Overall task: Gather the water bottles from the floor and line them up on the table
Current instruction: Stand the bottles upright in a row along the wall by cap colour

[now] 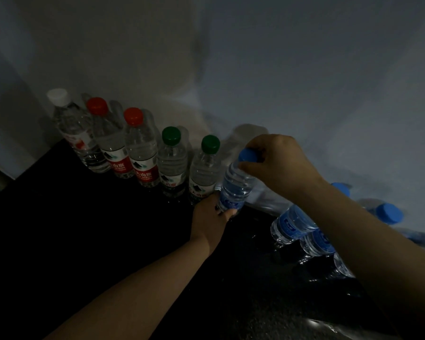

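Observation:
On the dark table (88,229) a row of water bottles stands along the wall: a white-capped one (70,128), two red-capped ones (103,138) (139,148), and two green-capped ones (172,163) (204,168). At the row's right end stands a blue-capped bottle (234,185). My right hand (277,163) grips its cap and neck from above. My left hand (212,217) holds its base. More blue-labelled bottles (292,224) stand to the right, partly hidden by my right forearm.
A pale wall (304,69) rises right behind the row. The table's left edge (35,165) runs diagonally at the left. Crinkled clear plastic (341,327) lies at the lower right. The scene is dim.

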`<state>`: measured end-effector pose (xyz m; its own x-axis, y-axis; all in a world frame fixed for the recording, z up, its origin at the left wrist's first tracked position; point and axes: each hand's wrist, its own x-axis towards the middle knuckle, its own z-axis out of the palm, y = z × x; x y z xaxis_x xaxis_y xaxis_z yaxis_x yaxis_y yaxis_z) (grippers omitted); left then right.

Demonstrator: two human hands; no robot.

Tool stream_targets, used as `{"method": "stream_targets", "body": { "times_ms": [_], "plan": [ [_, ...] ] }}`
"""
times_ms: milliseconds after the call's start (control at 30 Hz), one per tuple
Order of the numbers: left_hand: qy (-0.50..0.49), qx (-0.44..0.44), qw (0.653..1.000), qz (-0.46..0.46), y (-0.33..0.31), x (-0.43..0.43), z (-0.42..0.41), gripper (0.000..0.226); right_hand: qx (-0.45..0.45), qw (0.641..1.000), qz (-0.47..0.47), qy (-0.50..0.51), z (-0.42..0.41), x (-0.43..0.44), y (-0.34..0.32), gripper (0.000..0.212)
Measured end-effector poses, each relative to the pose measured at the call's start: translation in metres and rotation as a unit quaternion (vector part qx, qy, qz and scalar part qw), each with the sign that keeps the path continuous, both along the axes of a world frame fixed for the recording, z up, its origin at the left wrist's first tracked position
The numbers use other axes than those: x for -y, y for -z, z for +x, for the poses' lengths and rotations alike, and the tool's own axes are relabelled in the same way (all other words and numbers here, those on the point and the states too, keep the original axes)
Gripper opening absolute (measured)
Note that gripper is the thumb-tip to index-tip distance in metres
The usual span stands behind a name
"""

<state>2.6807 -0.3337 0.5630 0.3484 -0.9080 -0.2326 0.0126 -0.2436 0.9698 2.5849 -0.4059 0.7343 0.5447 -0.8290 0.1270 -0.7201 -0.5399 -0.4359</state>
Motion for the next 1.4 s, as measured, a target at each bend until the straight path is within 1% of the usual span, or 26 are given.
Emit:
{"method": "stream_targets", "body": {
  "times_ms": [200, 400, 633, 767, 867, 967, 1000, 1133, 1200, 1267, 1300, 1400],
  "plan": [
    [0.003, 0.028, 1.000, -0.009, 0.000, 0.000, 0.000, 0.032, 0.006, 1.000, -0.004, 0.009, 0.001, 0.002, 0.001, 0.027],
    [0.007, 0.050, 0.999, -0.003, 0.002, 0.000, 0.003, 0.024, 0.010, 1.000, -0.007, 0.009, 0.002, 0.001, 0.002, 0.026],
    [-0.004, 0.049, 0.999, 0.005, 0.004, 0.000, 0.000, 0.028, 0.017, 1.000, -0.014, 0.017, 0.002, -0.002, 0.003, 0.026],
    [0.004, 0.097, 0.995, 0.023, 0.003, 0.000, 0.002, 0.024, 0.006, 1.000, -0.020, 0.014, 0.004, -0.006, 0.004, 0.030],
    [0.017, 0.157, 0.987, 0.035, 0.002, -0.004, 0.004, 0.018, -0.007, 1.000, 0.000, 0.027, 0.002, -0.008, 0.001, 0.041],
    [0.026, 0.202, 0.976, 0.071, 0.004, -0.010, 0.009, 0.022, -0.002, 0.999, 0.018, 0.042, -0.009, -0.015, -0.007, 0.053],
    [0.026, 0.197, 0.977, 0.079, 0.005, -0.012, 0.009, 0.025, -0.003, 0.999, 0.021, 0.044, -0.014, -0.019, -0.010, 0.053],
    [-0.006, 0.116, 0.990, 0.076, 0.002, -0.022, 0.003, 0.033, -0.028, 0.998, 0.029, 0.044, -0.038, -0.035, -0.024, 0.040],
    [0.019, 0.130, 0.989, 0.061, -0.002, -0.026, 0.001, 0.027, -0.036, 0.998, 0.030, 0.045, -0.052, -0.044, -0.031, 0.034],
    [0.064, 0.189, 0.979, 0.031, -0.007, -0.028, -0.002, 0.016, -0.040, 0.997, 0.031, 0.055, -0.065, -0.051, -0.037, 0.032],
    [0.079, 0.196, 0.977, 0.020, -0.010, -0.028, -0.004, 0.014, -0.039, 0.997, 0.031, 0.062, -0.072, -0.054, -0.040, 0.030],
    [0.098, 0.172, 0.980, 0.021, -0.018, -0.028, -0.018, 0.024, -0.043, 0.995, 0.024, 0.084, -0.094, -0.060, -0.046, 0.028]
  ]
}}
